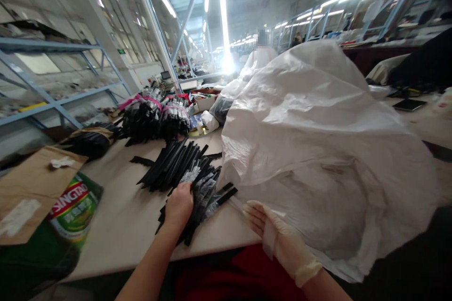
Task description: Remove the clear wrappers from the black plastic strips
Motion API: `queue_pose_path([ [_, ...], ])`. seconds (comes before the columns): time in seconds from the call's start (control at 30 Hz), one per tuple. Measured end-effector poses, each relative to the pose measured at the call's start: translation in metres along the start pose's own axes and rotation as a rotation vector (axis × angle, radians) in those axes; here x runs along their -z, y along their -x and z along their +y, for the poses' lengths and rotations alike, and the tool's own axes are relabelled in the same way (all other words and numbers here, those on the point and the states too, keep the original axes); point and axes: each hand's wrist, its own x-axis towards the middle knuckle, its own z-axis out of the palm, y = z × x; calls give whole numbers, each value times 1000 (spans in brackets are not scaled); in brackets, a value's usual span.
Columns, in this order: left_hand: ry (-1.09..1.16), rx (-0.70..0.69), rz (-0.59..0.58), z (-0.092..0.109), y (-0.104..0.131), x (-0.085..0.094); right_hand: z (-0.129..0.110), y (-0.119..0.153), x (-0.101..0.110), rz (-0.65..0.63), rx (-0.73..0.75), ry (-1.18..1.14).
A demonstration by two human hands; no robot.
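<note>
My bare left hand (180,204) rests on a heap of black strips (173,164), fingers curled round a few that appear partly wrapped in clear plastic (203,183). Its fingertips are hidden. My right hand (278,235) wears a pale, thin glove and hovers at the table's front edge, beside a large white plastic bag (300,150). Its fingers are stretched and slightly bent. A translucent flap (270,240) hangs at the palm; whether it belongs to the glove, I cannot tell. Two strip ends (228,194) point towards this hand.
Tied bundles of black strips (148,115) stand at the back of the table (116,197). To the left are a brown paper piece (38,193) and a green printed bag (77,211). A blue rack (60,101) stands beyond. Another person (261,54) is behind the white bag.
</note>
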Motion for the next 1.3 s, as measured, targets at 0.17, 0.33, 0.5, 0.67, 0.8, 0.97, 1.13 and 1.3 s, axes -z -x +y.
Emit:
queue_pose_path([
  [0.17, -2, 26, 30, 2, 8, 20, -15, 2, -1, 34, -28, -183],
  [0.33, 3, -31, 9, -6, 14, 22, -10, 0, -15, -52, -78, -227],
  [0.5, -48, -48, -56, -18, 19, -9, -2, 0, -9, -9, -123, -207],
  [0.67, -81, -75, -21, -20, 23, -15, -3, -2, -3, -23, -125, -274],
  [0.8, -24, -81, 0, -15, 28, 9, -8, -2, -10, -47, -143, -335],
  [0.97, 741, 113, -249, 33, 62, 38, -8, -2, -25, -51, -174, -375],
  [1.13, 1260, 181, -519, 99, 99, 8, 0, -1, -34, -53, -107, -346],
  [1.3, 1398, 245, -514, 114, 99, -3, 3, 8, -26, -45, 111, -83],
])
